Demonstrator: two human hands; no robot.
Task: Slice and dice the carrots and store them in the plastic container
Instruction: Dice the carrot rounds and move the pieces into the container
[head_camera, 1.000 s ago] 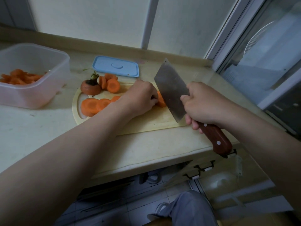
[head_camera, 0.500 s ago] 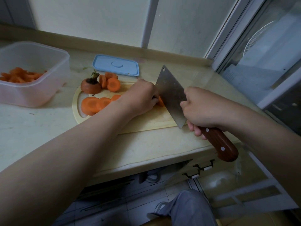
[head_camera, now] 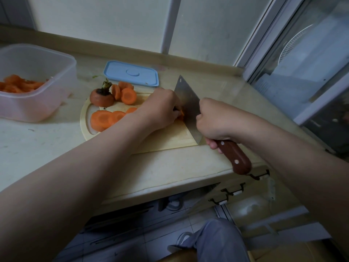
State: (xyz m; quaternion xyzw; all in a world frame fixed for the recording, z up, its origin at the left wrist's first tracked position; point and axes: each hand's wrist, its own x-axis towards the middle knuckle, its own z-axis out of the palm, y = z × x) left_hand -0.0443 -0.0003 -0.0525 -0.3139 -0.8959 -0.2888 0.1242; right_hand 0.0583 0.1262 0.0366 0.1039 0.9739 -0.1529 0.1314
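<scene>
Gripping cleaver (head_camera: 188,103) in your right hand (head_camera: 217,120) — blade against carrot piece (head_camera: 181,117) held down by your curled left hand (head_camera: 160,108) on cutting board (head_camera: 170,138) — slices (head_camera: 105,119) at board's left end, plastic container (head_camera: 28,108) further left.

Brushed-metal cleaver (head_camera: 187,103), glossy wooden handle (head_camera: 234,157), translucent plastic container (head_camera: 37,99), matt wooden board (head_camera: 166,137)
</scene>
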